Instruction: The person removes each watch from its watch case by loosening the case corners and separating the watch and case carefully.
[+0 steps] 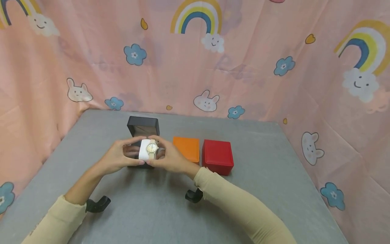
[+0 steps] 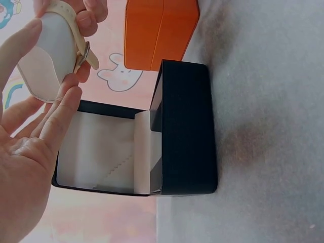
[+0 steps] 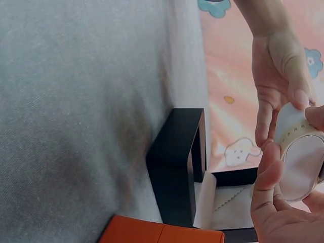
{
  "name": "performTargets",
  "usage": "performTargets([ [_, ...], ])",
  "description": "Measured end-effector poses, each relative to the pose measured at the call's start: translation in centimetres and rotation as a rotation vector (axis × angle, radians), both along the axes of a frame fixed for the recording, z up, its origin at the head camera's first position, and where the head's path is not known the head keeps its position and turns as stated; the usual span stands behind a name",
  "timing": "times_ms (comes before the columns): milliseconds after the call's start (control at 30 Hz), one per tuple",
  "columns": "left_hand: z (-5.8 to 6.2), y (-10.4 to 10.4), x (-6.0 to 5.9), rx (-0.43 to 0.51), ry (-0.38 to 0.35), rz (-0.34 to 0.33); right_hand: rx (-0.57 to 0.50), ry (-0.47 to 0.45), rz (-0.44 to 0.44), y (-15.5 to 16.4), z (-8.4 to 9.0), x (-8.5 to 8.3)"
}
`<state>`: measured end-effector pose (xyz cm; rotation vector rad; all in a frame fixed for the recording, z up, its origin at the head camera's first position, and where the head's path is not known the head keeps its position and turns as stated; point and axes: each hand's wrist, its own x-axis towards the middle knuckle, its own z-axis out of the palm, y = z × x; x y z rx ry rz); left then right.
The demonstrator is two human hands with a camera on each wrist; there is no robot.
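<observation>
Watch on wht cushion, ctr-left of frame: your L hand & R hand pinch opp ends, prob. to leave dial uncovered.

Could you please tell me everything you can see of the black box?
The black box is plain and matte-looking, with straight edges. Its lid stands open on the far side, showing a pale, fabric-like lining with a zigzag line across it. A pale strip runs along the fold. The base sits upright on the gray table, left of the orange box with a gap between. Only the table is seen touching it; the base's inside is mostly hidden.
</observation>
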<state>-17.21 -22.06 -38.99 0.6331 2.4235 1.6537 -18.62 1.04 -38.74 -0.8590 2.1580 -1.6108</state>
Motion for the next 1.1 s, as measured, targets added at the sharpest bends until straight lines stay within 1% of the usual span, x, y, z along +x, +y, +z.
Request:
performTargets([
  [100,0.07,-0.01,-0.03,-0.011,-0.002,-0.002,-0.009,-0.019,0.01,0.01,-0.05,-0.1],
  [300,0.27,-0.05,-0.22,-0.02,0.004,-0.013,-0.014,-0.024,0.024,0.18,-0.04,-0.31],
  [567,-0.05,-0.59,-0.37,0.005,0.01,-0.06,-0.038,-0.081,0.045,0.26,-0.13,-0.25],
  [733,-0.04,-0.79,-0.46,-0.012,0.036,-0.077,-0.072,-0.096,0.065,0.27,-0.27,-0.32],
  [867,0.11,-0.76,-0.42,-0.016,0.045,-0.074,-0.092,-0.102,0.054,0.2,-0.41,-0.37],
  [967,0.1,-0.67,-0.33,-0.014,0.047,-0.062,-0.106,-0.114,0.037,0.14,-0.53,-0.3],
  [1100,0.0,-0.54,-0.24,-0.024,0.07,-0.041,-0.117,-0.115,0.013,0.15,-0.59,-0.07],
])
